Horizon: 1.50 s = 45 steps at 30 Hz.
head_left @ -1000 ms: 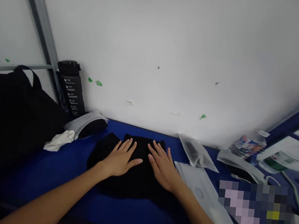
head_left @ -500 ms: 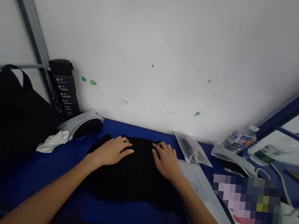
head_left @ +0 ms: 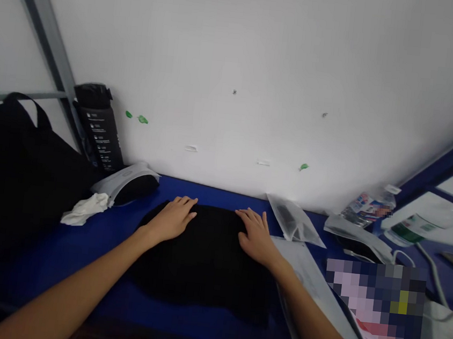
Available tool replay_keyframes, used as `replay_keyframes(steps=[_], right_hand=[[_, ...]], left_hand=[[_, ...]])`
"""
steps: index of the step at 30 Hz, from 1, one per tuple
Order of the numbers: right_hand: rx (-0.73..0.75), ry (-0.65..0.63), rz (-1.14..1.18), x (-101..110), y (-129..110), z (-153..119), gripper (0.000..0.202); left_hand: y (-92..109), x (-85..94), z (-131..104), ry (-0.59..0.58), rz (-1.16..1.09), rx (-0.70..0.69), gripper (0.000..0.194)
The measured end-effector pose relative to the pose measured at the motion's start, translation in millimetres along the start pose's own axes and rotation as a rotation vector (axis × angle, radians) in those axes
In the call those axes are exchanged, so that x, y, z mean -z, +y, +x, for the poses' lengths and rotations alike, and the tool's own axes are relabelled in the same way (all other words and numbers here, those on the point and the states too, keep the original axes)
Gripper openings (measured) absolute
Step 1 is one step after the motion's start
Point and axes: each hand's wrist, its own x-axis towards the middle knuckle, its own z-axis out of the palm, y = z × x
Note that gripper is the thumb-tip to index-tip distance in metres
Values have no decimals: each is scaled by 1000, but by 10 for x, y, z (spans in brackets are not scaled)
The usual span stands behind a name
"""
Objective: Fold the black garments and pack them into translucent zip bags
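- A black cloth [head_left: 204, 264] lies spread on the blue worktop [head_left: 127, 221], directly in front of the person; take its middle as the dial's centre, with 12 o'clock towards the white wall [head_left: 240, 41].
- Left hand [head_left: 172, 220]: palm down at about 10 to 11 o'clock on the cloth, fingers loosely stretched and close together, thumb apart; no fabric is visibly gripped.
- Right hand [head_left: 256, 236]: at about 2 o'clock, near the far corner, half open with fingers a little bent; whether the fingertips pinch any fabric cannot be told.
- Done, as far as shows: the cloth is laid out, its 12 o'clock edge fairly straight and its middle mostly level, though the deep black hides creases.
- Left, in my judgement: the 6 o'clock edge is wavy and the 5 o'clock corner juts out, so that side looks unevened.
- Around it: a crumpled white tissue [head_left: 87, 210] past 9 o'clock, a filled pouch [head_left: 124, 176] and a dark bottle [head_left: 103, 132] towards 10, a clear pouch [head_left: 294, 220] at 2, and a flat white packet [head_left: 315, 286] between 3 and 4.
- Against a second ago: the hands lay flatter and closer together, fingers fanned; now they sit wider apart, the far edge has lost its bumps, and the 5 o'clock corner reaches farther out.
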Motion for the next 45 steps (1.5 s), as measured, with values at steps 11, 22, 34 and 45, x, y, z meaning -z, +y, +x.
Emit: replay_keyframes(steps=[11,22,34,45], right_hand=[[-61,218,41,201,-20,-2,36],[15,399,311,338,-71,-14,33],[57,27,146,356,-82,-64,44],[-54,8,-91,387,47,-61,72]], left_hand=[[14,76,56,112,-179,64,16],[81,224,59,201,-503,124,8],[91,378,-8,-21,-308,-42,13],[89,332,-40,-45,-145,-40,40]])
